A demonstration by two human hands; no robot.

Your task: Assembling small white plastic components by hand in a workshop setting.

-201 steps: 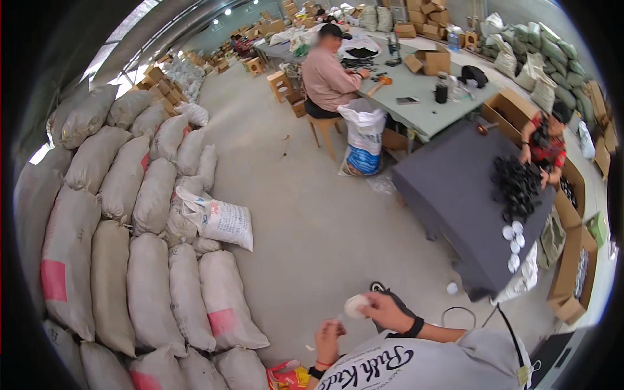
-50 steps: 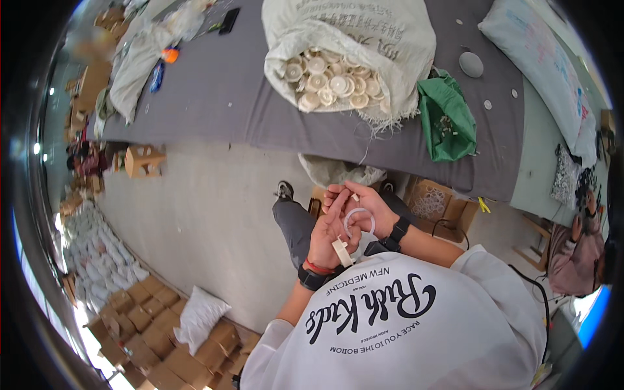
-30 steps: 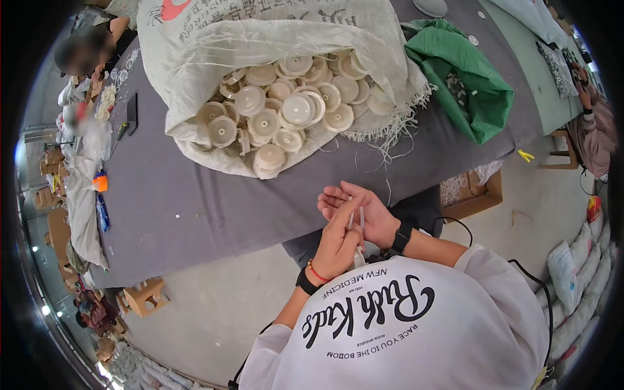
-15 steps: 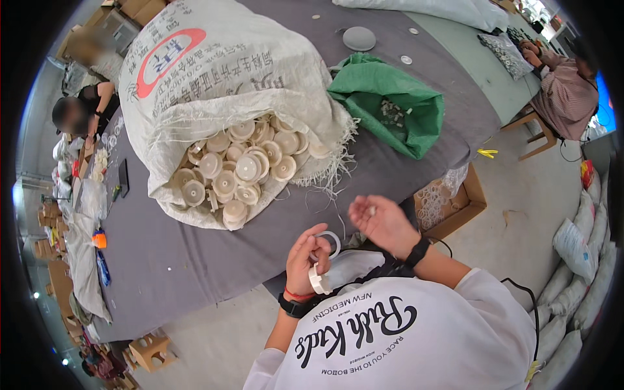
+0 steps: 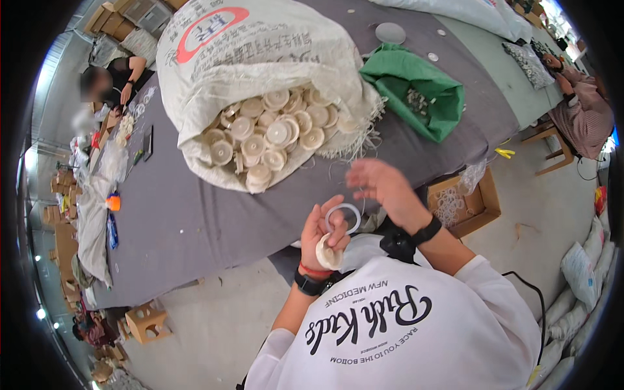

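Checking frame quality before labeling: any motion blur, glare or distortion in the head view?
Head view: right hand smeared by motion blur; left hand, its grip on a cream disc and white ring, is sharp. Strong fisheye bends the grey table edges, black vignette at the rim. Lighting even, no glare.

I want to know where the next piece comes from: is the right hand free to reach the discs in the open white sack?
Probably yes: the right hand is open and empty, just short of the white sack mouth, with nothing between it and the cream discs.
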